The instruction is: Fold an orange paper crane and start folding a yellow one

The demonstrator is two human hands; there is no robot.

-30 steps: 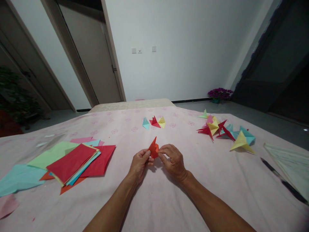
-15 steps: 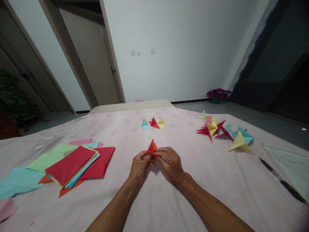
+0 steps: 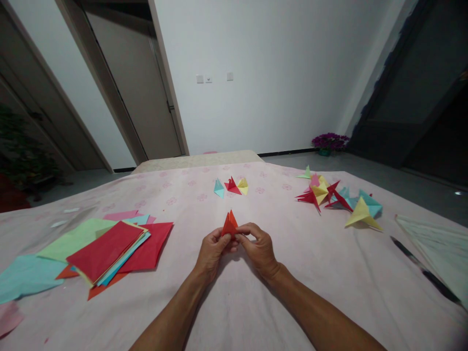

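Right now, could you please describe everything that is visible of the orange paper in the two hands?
The orange paper is small and folded, with flat faces and crisp edges. It rises to narrow points, side by side, and widens toward its base. It points upward, in the middle of the view, over the pink cloth. The left hand pinches its lower left, thumb in front; the right hand has its fingertips on the lower right. Fingers hide part of the base.

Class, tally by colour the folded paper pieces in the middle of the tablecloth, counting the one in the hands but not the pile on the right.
Orange: 1, the orange piece in the left hand and right hand
Light blue: 1, the light blue piece
Red: 1, the red piece
Yellow: 1, the yellow piece
Total: 4
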